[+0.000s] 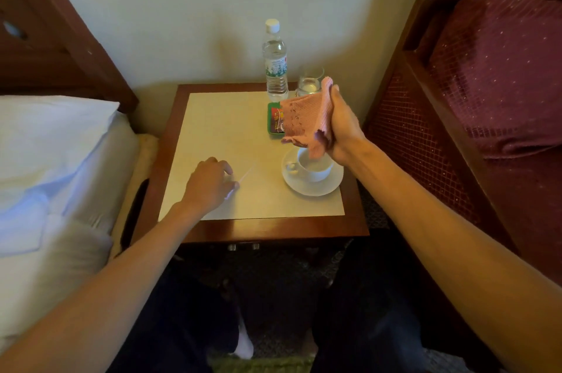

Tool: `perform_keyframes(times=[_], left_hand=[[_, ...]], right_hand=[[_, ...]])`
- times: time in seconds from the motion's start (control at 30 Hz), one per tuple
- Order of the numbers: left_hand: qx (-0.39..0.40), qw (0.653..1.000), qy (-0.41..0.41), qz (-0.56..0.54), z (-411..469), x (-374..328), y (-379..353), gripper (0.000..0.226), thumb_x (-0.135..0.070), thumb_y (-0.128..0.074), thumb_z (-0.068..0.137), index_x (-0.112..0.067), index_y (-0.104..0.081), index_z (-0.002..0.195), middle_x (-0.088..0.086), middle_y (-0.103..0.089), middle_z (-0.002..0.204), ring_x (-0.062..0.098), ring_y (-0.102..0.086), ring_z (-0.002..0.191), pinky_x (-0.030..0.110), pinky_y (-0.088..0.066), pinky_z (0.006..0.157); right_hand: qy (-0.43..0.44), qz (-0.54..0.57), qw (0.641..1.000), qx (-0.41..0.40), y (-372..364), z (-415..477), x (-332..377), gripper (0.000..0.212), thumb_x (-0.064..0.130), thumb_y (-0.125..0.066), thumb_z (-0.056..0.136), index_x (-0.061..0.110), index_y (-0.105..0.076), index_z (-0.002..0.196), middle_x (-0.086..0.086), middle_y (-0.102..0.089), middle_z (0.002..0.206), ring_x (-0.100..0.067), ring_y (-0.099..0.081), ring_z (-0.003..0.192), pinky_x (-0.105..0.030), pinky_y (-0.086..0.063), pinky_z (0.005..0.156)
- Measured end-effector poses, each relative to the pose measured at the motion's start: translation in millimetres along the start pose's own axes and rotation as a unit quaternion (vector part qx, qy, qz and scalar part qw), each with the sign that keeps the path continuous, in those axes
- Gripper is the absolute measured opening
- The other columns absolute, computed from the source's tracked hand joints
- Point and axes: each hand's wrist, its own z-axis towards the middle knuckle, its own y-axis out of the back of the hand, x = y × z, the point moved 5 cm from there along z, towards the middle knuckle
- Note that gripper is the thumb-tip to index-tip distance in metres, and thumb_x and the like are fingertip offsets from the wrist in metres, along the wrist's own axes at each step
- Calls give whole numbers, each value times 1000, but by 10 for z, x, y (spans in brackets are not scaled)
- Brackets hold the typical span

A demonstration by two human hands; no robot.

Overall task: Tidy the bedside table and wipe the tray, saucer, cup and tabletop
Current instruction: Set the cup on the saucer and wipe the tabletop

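R hand [340,126] raised over R side of tabletop [219,129], fingers clamped round pink cloth [307,117]. Cloth hangs just above cup [314,167]. Cup upright on saucer [313,188], front-R of tabletop. Green tray [272,121] behind saucer, partly hidden by cloth. L hand [209,182] low over tabletop centre, fingers curled, thumb + forefinger pinching thin pale stick [249,172]; stick blurred. Water bottle [275,65] and glass [310,83] at rear edge.
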Motion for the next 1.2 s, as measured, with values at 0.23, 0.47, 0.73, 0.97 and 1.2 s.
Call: perform_keyframes(times=[0.23, 0.47, 0.73, 0.97, 1.2], left_hand=[[-58, 984, -42, 164, -172, -119, -114, 15, -13, -50, 98, -6, -62, 105, 7, -58, 103, 25, -59, 95, 35, -49, 74], [9, 972, 37, 234, -85, -16, -40, 27, -13, -42, 100, 1, -46, 123, 18, -53, 121, 31, -55, 110, 38, -49, 85], [33, 955, 49, -292, -94, -437, 1082, 24, -16, -35, 105, -5, -50, 90, 10, -52, 90, 20, -58, 79, 36, -49, 69], [58, 965, -24, -256, -308, -1176, 1194, 34, -9, -32, 105, -21, -45, 76, 2, -53, 63, 12, -56, 48, 23, -46, 50], [7, 984, -49, -169, -308, -1328, 1252, 16, -15, -43, 102, -20, -49, 87, -2, -59, 70, 23, -61, 69, 29, -48, 57]], right_hand=[[-96, 56, 989, 101, -370, 14, -204, 79, 78, -33, 88, 22, -58, 137, -14, -62, 135, -38, -57, 126, -62, -26, 116], [-100, 111, 977, 153, -482, -88, -243, 76, 72, -31, 95, 17, -53, 143, -17, -56, 141, -38, -52, 131, -57, -41, 106], [-67, 131, 973, 178, -613, -136, -249, 72, 68, -35, 95, 14, -57, 138, -19, -56, 140, -39, -54, 125, -59, -40, 107], [-18, 119, 977, 178, -786, -237, -246, 64, 58, -37, 100, 7, -66, 124, -24, -62, 130, -42, -59, 120, -64, -44, 102], [13, 81, 985, 151, -784, -360, -62, 52, 42, -39, 105, 2, -61, 128, -23, -66, 124, -39, -64, 111, -58, -53, 93]])
